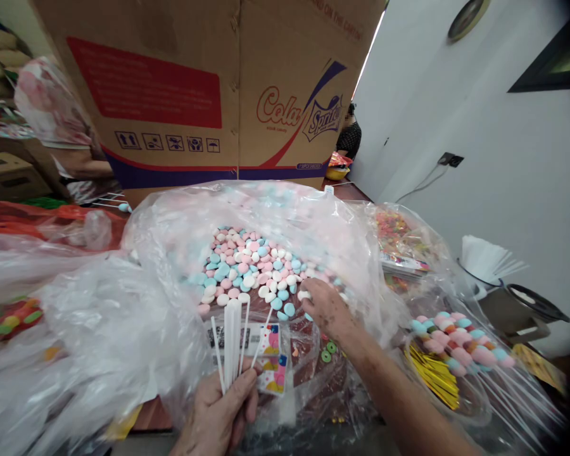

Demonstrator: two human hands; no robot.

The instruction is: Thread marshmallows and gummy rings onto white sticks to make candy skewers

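Observation:
My left hand (223, 408) is closed round a bundle of thin white sticks (232, 342), held upright with a few fanned out. Under and behind the sticks lie printed cards or labels (272, 373) with coloured dots. Pink, blue and white marshmallow candies (247, 266) spill in a heap from a large clear plastic bag (180, 221). At the heap's right edge, the bent fingers of my right hand (327, 307) close on a white marshmallow candy (304, 296). Green ring candies (329, 350) lie below that hand.
A big cardboard carton (171, 88) stands behind the bag. At right are finished candy skewers (460, 342), a tub of gold twist ties (434, 377), a bag of gummies (392, 228) and a pitcher (522, 310). Plastic bags (99, 316) cover the left. Two other people are beyond the carton.

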